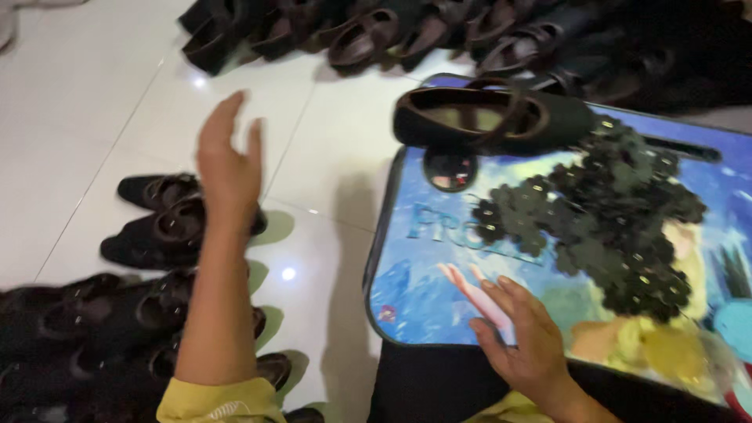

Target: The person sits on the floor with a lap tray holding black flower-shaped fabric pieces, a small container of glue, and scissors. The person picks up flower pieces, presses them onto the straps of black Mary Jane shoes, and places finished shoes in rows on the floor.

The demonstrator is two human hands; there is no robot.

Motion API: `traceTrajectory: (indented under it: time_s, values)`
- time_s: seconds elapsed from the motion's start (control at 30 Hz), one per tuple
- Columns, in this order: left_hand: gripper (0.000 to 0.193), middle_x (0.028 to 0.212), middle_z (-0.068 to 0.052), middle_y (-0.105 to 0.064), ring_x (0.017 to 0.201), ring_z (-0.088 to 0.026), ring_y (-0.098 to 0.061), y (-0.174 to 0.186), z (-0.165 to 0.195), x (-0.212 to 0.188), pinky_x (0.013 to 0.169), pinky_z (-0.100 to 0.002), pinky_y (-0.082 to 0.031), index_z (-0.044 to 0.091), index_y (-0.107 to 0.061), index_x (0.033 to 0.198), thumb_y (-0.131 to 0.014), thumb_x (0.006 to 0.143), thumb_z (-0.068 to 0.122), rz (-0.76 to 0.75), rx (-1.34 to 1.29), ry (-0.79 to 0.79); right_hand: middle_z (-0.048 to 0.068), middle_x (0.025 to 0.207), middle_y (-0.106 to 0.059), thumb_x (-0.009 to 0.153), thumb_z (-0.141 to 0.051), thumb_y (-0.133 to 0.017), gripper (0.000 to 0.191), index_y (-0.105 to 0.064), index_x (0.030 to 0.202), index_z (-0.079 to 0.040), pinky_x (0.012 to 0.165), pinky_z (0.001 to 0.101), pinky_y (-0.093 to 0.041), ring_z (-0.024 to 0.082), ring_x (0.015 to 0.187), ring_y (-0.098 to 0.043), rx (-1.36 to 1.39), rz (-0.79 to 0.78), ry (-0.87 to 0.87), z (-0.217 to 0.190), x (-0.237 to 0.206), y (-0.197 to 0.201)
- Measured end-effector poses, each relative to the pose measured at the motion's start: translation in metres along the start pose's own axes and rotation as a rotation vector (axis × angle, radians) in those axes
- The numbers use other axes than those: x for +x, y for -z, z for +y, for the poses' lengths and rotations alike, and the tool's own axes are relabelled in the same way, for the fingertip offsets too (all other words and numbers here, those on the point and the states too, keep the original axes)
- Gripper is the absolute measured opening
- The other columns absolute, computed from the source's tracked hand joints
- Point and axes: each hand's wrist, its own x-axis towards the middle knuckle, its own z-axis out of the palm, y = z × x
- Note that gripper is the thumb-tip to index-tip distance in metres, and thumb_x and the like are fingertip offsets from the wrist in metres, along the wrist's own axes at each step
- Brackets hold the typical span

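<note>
Fingers of your left hand (227, 160) are spread and released, lifted above the white tiled floor (102, 94) with nothing in them. Directly under that hand sits a pair of black strapped shoes (160, 223), side by side on the tiles, and your forearm crosses over more black shoes (86, 329) lined up along the left edge of the view.

Your right hand (525, 337) is also empty, its fingers loosely open and resting on the near edge of a blue picture tray (415, 282) that serves as your surface. On that tray, well beyond your right hand, lies a heap of small black flower-shaped trims (619, 227). At the tray's far left corner a single black strapped shoe (489, 117) lies with its opening toward you, its toe pointing right, and its block heel (449, 168) is visible beneath it.

Across the top of the view another long row of dark shoes (407, 31) rests on the floor, well apart from both hands.
</note>
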Motion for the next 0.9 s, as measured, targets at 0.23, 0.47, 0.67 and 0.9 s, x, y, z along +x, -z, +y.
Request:
traceTrajectory:
  time_s: [0.23, 0.47, 0.67, 0.9]
  values:
    - [0.058, 0.135, -0.014, -0.066, 0.134, -0.038, -0.055, -0.111, 0.111, -0.009, 0.120, -0.059, -0.025, 0.005, -0.062, 0.139, -0.081, 0.086, 0.016, -0.170, 0.023, -0.585, 0.009, 0.129, -0.070, 0.088, -0.005, -0.074, 0.046, -0.060, 0.132, -0.002, 0.105, 0.0393, -0.053, 0.031, 0.126, -0.065, 0.080, 0.122, 0.063, 0.005, -0.021, 0.043]
    - [0.024, 0.098, -0.002, -0.067, 0.094, -0.024, -0.062, -0.144, 0.144, -0.023, 0.120, -0.050, -0.034, 0.017, -0.074, 0.109, -0.082, 0.086, 0.015, -0.219, 0.139, -0.664, 0.021, 0.148, -0.054, 0.082, 0.000, -0.059, 0.057, -0.054, 0.139, 0.002, 0.104, 0.0451, -0.046, 0.032, 0.130, -0.055, 1.630, 0.174, -0.716, 0.026, -0.065, 0.117]
    - [0.018, 0.104, 0.001, -0.069, 0.097, -0.019, -0.062, -0.076, 0.172, -0.083, 0.105, -0.035, -0.043, 0.015, -0.074, 0.115, -0.081, 0.100, 0.022, -0.120, 0.482, -0.590, 0.019, 0.141, -0.058, 0.085, 0.000, -0.059, 0.057, -0.053, 0.141, 0.002, 0.100, 0.0425, -0.045, 0.029, 0.118, -0.058, 1.858, 0.234, -0.718, 0.044, -0.102, 0.153]
    - [0.020, 0.083, -0.003, -0.067, 0.069, -0.023, -0.062, -0.018, 0.204, -0.184, 0.078, -0.038, -0.048, 0.018, -0.083, 0.111, -0.087, 0.095, 0.028, -0.139, 0.735, -0.437, 0.018, 0.131, -0.065, 0.089, 0.000, -0.064, 0.038, -0.063, 0.127, 0.001, 0.092, 0.0408, -0.052, 0.027, 0.107, -0.065, 1.136, 0.404, -0.717, 0.055, -0.139, 0.193]
